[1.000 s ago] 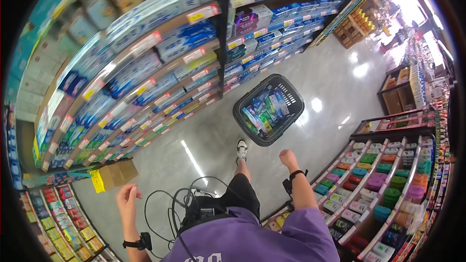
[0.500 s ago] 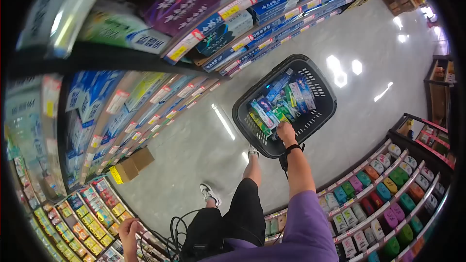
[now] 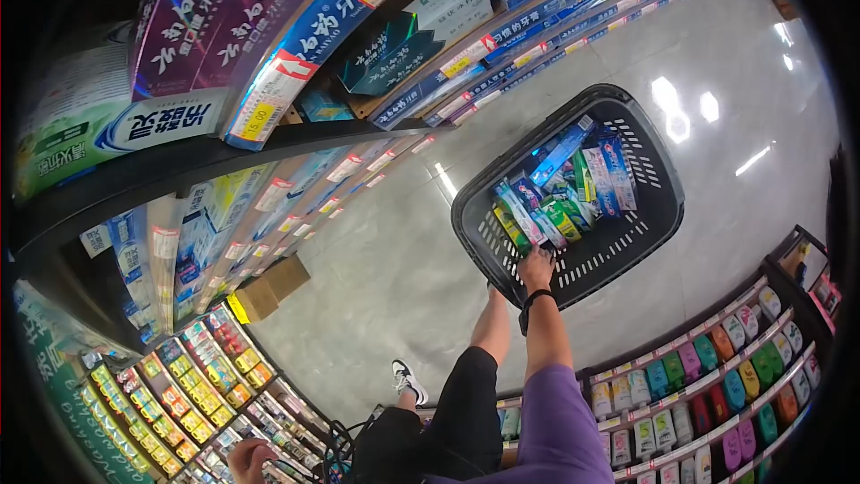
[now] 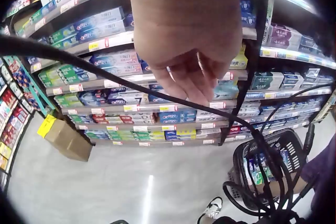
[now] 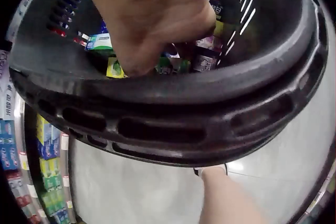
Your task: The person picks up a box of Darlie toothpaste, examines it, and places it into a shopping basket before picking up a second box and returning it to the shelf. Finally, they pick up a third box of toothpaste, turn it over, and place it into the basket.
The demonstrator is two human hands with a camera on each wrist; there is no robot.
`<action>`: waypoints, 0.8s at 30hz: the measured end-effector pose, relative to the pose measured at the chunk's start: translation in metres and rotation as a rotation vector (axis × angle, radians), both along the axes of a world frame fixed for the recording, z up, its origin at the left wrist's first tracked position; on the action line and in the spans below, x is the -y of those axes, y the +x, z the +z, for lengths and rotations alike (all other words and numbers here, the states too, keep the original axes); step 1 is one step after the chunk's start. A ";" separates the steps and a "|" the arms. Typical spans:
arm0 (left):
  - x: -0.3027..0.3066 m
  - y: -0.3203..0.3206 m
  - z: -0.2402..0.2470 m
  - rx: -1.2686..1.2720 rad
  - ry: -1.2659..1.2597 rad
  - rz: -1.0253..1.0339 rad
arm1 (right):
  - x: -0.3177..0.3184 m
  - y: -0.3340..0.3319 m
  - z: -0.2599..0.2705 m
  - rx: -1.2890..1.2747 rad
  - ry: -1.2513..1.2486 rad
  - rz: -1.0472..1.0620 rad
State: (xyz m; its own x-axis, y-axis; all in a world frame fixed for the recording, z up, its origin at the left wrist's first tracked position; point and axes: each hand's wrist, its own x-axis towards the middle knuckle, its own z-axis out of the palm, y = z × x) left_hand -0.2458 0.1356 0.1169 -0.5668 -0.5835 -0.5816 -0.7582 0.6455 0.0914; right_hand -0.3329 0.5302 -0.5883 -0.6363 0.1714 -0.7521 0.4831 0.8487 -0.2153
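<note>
The black basket [image 3: 573,291] stands on the floor with several toothpaste-like boxes [image 3: 560,224] inside. My right hand [image 3: 537,269] reaches over its near rim, close to the boxes. In the right wrist view the hand [image 5: 152,24] is inside the basket [image 5: 157,92], beside a yellow-green box [image 5: 114,68]; its fingertips are hidden, so a grip cannot be made out. My left hand [image 3: 251,460] hangs low at the left, away from the basket. The left wrist view shows that hand [image 4: 186,40] with loosely bent fingers and nothing held, a black cable crossing in front.
Toothpaste shelves [image 3: 376,112] rise on the left. Shelves of coloured bottles [image 3: 690,385] stand at the lower right. A cardboard box [image 3: 273,289] sits on the floor at the left, and cables [image 3: 339,448] hang by my waist. Grey floor [image 3: 376,260] lies between.
My right hand has moved from beside the basket to inside its near end. The basket and upper shelves look larger and nearer. My left hand sits lower in the head view.
</note>
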 end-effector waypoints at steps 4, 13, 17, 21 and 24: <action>-0.013 -0.001 -0.003 -0.071 0.046 -0.015 | 0.005 -0.024 0.027 0.107 -0.015 -0.042; -0.014 0.024 0.007 -0.322 0.171 0.117 | 0.005 -0.022 0.137 0.053 -0.216 -0.358; -0.005 0.047 0.019 -0.508 0.310 0.241 | -0.018 -0.016 0.203 -0.062 -0.276 -0.282; 0.020 0.089 0.030 -0.696 0.492 0.350 | -0.043 0.013 0.196 -0.410 -0.277 -0.281; 0.047 0.121 0.017 -0.808 0.614 0.324 | -0.044 -0.001 0.284 -0.348 -0.180 -0.147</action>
State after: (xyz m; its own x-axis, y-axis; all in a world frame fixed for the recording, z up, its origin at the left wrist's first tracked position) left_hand -0.1253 0.0884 0.1338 -0.7862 -0.5104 -0.3484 -0.4549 0.0965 0.8853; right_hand -0.3339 0.5740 -0.3039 -0.8364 0.1648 -0.5228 0.4685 0.7099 -0.5258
